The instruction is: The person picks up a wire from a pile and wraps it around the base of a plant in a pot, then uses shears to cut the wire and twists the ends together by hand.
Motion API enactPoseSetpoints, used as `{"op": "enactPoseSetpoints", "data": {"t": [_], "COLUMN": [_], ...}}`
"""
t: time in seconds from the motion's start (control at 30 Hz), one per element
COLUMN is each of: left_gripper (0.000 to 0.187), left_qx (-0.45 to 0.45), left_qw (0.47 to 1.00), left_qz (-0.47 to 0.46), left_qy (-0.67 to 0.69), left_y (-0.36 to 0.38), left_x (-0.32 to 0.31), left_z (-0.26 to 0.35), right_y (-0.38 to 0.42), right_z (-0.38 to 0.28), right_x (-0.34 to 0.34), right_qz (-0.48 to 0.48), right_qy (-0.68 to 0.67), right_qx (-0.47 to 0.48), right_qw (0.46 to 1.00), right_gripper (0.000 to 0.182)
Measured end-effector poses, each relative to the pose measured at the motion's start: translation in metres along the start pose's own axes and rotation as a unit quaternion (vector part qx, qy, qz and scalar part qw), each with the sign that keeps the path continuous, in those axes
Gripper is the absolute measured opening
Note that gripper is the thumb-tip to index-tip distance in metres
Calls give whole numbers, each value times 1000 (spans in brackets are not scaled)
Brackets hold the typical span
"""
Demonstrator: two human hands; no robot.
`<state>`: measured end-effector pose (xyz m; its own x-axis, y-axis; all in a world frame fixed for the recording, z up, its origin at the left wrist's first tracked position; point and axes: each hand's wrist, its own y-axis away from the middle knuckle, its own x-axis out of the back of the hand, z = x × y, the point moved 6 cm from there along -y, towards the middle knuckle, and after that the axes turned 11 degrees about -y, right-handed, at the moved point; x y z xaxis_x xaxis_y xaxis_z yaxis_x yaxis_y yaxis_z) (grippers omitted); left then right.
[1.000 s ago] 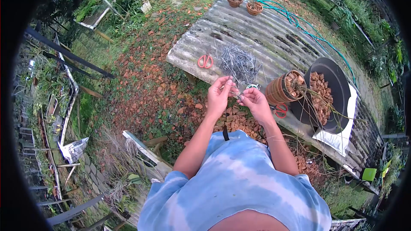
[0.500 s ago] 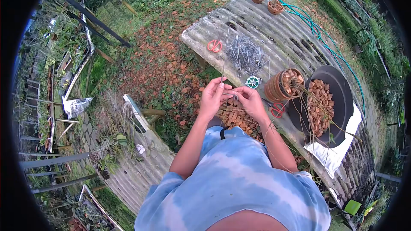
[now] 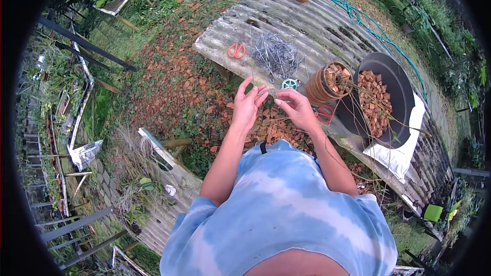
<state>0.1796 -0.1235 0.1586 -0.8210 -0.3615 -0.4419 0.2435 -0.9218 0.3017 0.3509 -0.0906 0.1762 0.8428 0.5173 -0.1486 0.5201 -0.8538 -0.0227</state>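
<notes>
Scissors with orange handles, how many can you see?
2: one pair of orange-handled scissors left of the wire pile; another beside the terracotta pots, partly hidden.

The shirt (image 3: 286,209) is tie-dyed pale blue and white. Far on the grey, ribbed desk (image 3: 307,20) lie orange-handled scissors (image 3: 236,50) and a silvery-grey wire heap (image 3: 274,55). A green spool (image 3: 290,84), terracotta pots (image 3: 322,84), a black basin (image 3: 388,79) of rust-brown chips and a teal hose (image 3: 353,15) lie right.

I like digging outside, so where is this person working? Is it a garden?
Most likely a plant nursery or garden work area: stacked clay pots, a black tub of broken clay chips, and a green hose across a corrugated bench.
</notes>
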Motion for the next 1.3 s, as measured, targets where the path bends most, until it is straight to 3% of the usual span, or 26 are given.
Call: {"op": "enactPoseSetpoints", "data": {"t": [0.13, 0.17, 0.27, 0.3, 0.4, 0.43, 0.53, 0.6, 0.63, 0.73, 0.77, 0.87, 1.0, 1.13, 1.17, 1.3], "left_gripper": [34, 33, 32, 29, 26, 24, 24, 22, 21, 19, 18, 17, 16, 15, 16, 17], "left_qx": [46, 63, -9, -28, -163, -151, -226, -214, -211, -227, -199, -243, -298, -305, -290, -254], "left_qw": [993, 977, 863, 868, 777, 772, 779, 789, 792, 754, 743, 700, 714, 779, 797, 847], "left_qz": [-46, -47, -130, -134, -118, -124, -109, -124, -131, -165, -182, -222, -235, -235, -238, -203], "left_qy": [-95, -200, -488, -477, -597, -605, -575, -563, -558, -594, -612, -634, -589, -494, -473, -421], "left_y": [-3, -1, -7, 0, 4, 5, 5, 7, 7, 15, 18, 27, 37, 43, 45, 52], "left_x": [-6, -5, -1, -5, -6, -6, -5, -7, -10, -24, -27, -43, -82, -119, -126, -144], "left_z": [-13, -15, -26, -22, -19, -20, -32, -44, -46, -50, -55, -72, -77, -88, -91, -105], "right_y": [5, 7, 14, 18, 29, 32, 50, 65, 68, 86, 90, 100, 109, 117, 123, 133], "right_z": [10, 16, 22, 23, 37, 42, 54, 62, 69, 72, 78, 69, 73, 71, 76, 77], "right_x": [16, 19, 23, 23, 25, 25, 26, 30, 32, 35, 40, 49, 73, 114, 123, 156], "right_qz": [80, 102, 101, 98, 118, 127, 148, 154, 142, 154, 142, 99, 121, 109, 142, 164], "right_qy": [72, 5, -79, -88, -87, -90, -88, -79, -104, -146, -138, -6, 69, 121, 21, 80], "right_qx": [0, -14, -31, -50, -59, -63, -106, -170, -149, -191, -205, -173, -211, -112, -134, -70], "right_qw": [994, 995, 991, 990, 987, 986, 979, 970, 973, 958, 959, 980, 967, 980, 980, 981], "right_gripper": [19, 18, 19, 20, 19, 20, 21, 23, 28, 32, 43, 49, 33, 25, 23, 23]}}
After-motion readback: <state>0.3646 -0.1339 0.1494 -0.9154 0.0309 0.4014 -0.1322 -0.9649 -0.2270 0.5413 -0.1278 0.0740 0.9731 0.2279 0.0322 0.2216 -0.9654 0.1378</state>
